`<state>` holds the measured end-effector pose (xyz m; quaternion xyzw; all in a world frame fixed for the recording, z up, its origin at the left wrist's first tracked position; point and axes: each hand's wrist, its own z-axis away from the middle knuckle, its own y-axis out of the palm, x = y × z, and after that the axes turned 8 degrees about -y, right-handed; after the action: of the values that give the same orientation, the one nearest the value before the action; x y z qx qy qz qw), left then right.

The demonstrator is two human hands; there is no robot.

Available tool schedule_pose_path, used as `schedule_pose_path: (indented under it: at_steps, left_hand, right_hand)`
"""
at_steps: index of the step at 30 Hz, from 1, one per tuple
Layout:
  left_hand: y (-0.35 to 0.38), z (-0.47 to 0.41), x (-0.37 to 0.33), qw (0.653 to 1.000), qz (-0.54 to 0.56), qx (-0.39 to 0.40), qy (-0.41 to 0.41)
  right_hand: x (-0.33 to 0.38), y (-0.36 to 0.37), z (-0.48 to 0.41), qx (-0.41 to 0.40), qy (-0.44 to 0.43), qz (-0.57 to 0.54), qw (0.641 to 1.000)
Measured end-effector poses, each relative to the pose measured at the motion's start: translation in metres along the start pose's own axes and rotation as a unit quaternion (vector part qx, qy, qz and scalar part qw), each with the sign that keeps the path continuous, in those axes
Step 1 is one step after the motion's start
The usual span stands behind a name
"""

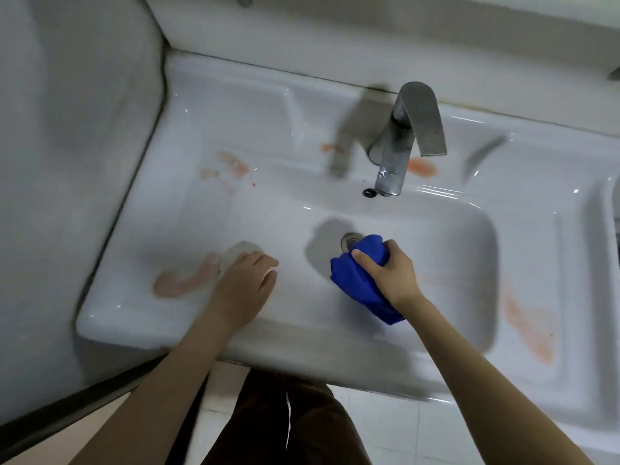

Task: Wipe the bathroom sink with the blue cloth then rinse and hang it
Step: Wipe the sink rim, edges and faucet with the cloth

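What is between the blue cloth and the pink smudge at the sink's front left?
Only the left hand, resting on the sink rim right beside that smudge. The right hand holds the cloth by the drain.

This is a bathroom. A white ceramic sink (pixel 141 317) with a metal faucet (pixel 412 135) sits against the wall (pixel 302 38) above pale floor tiles (pixel 396 427).

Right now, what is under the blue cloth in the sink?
Part of the drain shows past the cloth. The rest of it and the sink floor beneath are hidden by the cloth and the right hand gripping it.
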<state>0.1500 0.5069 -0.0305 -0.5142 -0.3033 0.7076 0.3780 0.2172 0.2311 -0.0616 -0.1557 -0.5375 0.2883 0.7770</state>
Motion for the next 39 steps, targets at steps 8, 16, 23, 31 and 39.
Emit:
schedule_pose_path:
  at_steps: [8, 16, 23, 31, 39]
  left_hand:
    - [-0.072, 0.069, 0.067, 0.977, -0.008, -0.194, -0.088]
    - [-0.060, 0.095, 0.131, 0.961, -0.049, -0.263, -0.065]
    - [-0.058, 0.109, 0.163, 0.961, -0.080, -0.259, 0.054]
    - [-0.057, 0.104, 0.167, 0.949, -0.107, -0.285, 0.078]
    - [-0.047, 0.103, 0.173, 0.943, -0.055, -0.313, 0.093]
  right_hand:
    - [0.101, 0.075, 0.010, 0.012, -0.026, -0.127, 0.992]
    - [0.138, 0.175, -0.014, 0.067, 0.006, -0.132, 0.989]
    - [0.133, 0.189, 0.010, 0.027, -0.083, -0.056, 0.995]
    - [0.155, 0.214, 0.047, -0.041, -0.192, 0.100, 0.976]
    - [0.171, 0.215, 0.004, -0.039, -0.396, 0.232, 0.887]
